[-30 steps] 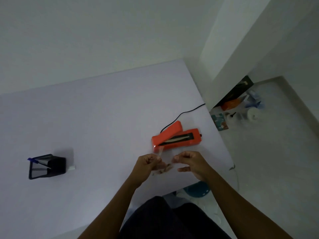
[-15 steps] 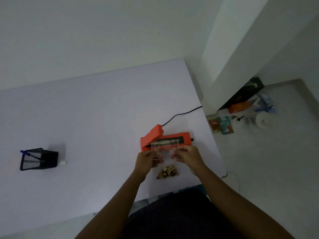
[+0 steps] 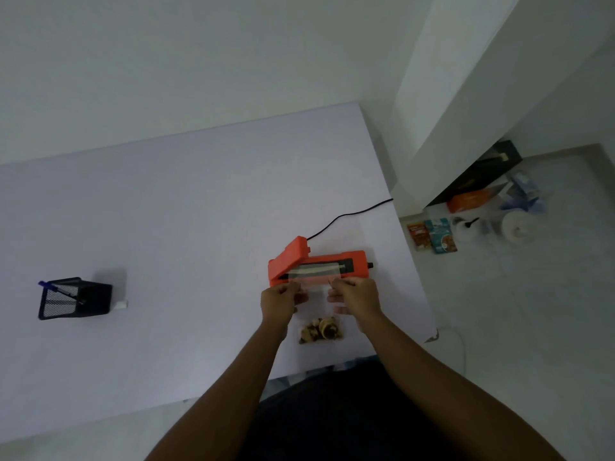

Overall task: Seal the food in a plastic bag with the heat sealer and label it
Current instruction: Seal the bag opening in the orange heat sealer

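Note:
An orange heat sealer [image 3: 356, 263] lies on the white table [image 3: 186, 201] with its lid raised at the left end. A clear plastic bag [image 3: 316, 296] holds brown food pieces [image 3: 320, 330] at its near end. The bag's open end rests across the sealer's strip. My left hand [image 3: 279, 299] pinches the bag's left edge, and my right hand [image 3: 355, 296] pinches its right edge, both just in front of the sealer.
The sealer's black cord [image 3: 346, 217] runs off the table's right edge. A black mesh holder [image 3: 75, 297] with a blue pen stands at the left, a small white item beside it. Packets and clutter [image 3: 466, 224] lie on the floor to the right.
Both hands carried the bag forward from mid-air in front of the sealer and laid its open end over the sealing strip; the food end now rests on the table.

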The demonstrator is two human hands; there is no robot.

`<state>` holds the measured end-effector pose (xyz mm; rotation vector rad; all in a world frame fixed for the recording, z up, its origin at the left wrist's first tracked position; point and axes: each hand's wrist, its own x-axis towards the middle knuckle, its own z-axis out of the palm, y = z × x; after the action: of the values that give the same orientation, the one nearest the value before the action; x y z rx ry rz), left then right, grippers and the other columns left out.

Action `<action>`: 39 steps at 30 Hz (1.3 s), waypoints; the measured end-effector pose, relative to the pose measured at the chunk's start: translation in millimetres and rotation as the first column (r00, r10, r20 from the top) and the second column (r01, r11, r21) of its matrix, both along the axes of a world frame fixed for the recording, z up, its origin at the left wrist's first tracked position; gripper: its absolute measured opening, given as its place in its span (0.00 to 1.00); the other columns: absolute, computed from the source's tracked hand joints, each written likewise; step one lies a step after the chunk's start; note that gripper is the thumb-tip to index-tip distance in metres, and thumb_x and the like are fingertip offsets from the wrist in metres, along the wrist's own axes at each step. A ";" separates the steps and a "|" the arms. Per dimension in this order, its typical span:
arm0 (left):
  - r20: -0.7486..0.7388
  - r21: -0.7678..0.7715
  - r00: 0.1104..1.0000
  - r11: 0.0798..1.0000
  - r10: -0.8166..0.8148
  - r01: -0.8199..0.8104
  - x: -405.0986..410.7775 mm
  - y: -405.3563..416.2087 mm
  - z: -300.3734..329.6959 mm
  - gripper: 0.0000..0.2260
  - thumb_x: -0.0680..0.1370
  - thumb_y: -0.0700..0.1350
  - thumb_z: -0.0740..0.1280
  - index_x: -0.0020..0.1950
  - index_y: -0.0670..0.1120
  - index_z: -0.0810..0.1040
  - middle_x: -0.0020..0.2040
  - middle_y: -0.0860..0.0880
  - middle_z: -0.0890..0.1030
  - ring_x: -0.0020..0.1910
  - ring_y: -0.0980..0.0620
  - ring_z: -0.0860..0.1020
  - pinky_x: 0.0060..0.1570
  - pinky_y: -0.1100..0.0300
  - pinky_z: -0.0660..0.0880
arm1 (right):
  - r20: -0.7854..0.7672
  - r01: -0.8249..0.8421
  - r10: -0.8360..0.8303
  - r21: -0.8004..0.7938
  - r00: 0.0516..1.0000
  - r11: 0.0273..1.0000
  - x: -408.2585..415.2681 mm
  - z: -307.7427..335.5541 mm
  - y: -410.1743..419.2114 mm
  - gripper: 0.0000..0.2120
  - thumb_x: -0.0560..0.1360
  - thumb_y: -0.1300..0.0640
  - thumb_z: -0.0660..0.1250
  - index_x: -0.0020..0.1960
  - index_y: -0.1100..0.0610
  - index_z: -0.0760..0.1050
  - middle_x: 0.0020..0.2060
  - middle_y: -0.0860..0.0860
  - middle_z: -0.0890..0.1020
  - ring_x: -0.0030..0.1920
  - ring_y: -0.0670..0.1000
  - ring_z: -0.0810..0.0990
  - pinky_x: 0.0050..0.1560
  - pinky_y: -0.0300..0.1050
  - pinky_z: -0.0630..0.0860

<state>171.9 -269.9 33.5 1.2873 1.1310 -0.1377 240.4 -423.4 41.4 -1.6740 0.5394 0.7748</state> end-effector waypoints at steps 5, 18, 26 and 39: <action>-0.030 0.010 0.998 0.999 0.046 -0.046 5.6 -6.7 -1.5 0.06 0.78 0.43 0.69 0.48 0.40 0.82 0.41 0.44 0.86 0.37 0.49 0.86 0.38 0.55 0.80 | -0.002 0.071 -0.071 -0.028 0.998 0.997 -3.0 -3.6 -0.9 0.08 0.74 0.56 0.74 0.46 0.62 0.84 0.37 0.58 0.87 0.38 0.58 0.87 0.38 0.57 0.85; -0.057 -0.012 0.994 0.996 0.091 -0.092 11.4 -14.2 -2.5 0.02 0.77 0.43 0.70 0.45 0.45 0.81 0.41 0.46 0.86 0.40 0.47 0.86 0.47 0.47 0.81 | -0.024 0.122 -0.122 -0.026 0.992 0.992 -0.8 -8.8 -4.4 0.10 0.71 0.56 0.77 0.44 0.62 0.83 0.38 0.60 0.87 0.35 0.56 0.85 0.40 0.57 0.85; -0.051 -0.008 0.991 0.992 0.124 -0.125 11.9 -17.9 0.3 0.06 0.78 0.46 0.71 0.43 0.45 0.81 0.40 0.47 0.85 0.40 0.48 0.85 0.47 0.46 0.80 | -0.029 0.166 -0.165 0.064 0.986 0.984 -6.4 -9.5 -7.9 0.07 0.73 0.60 0.76 0.44 0.64 0.83 0.42 0.64 0.86 0.37 0.55 0.84 0.49 0.54 0.85; -0.049 0.021 0.993 0.994 0.107 -0.106 12.8 -19.9 -1.4 0.02 0.78 0.43 0.70 0.47 0.45 0.81 0.43 0.47 0.86 0.36 0.52 0.85 0.41 0.54 0.81 | 0.008 0.198 -0.198 0.007 0.980 0.980 -5.3 -13.8 -5.4 0.09 0.73 0.59 0.75 0.43 0.66 0.83 0.40 0.67 0.85 0.35 0.56 0.82 0.45 0.56 0.84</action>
<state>184.7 -289.8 32.1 1.2430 1.2437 -0.0804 235.1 -428.7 27.6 -1.5896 0.6859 0.6233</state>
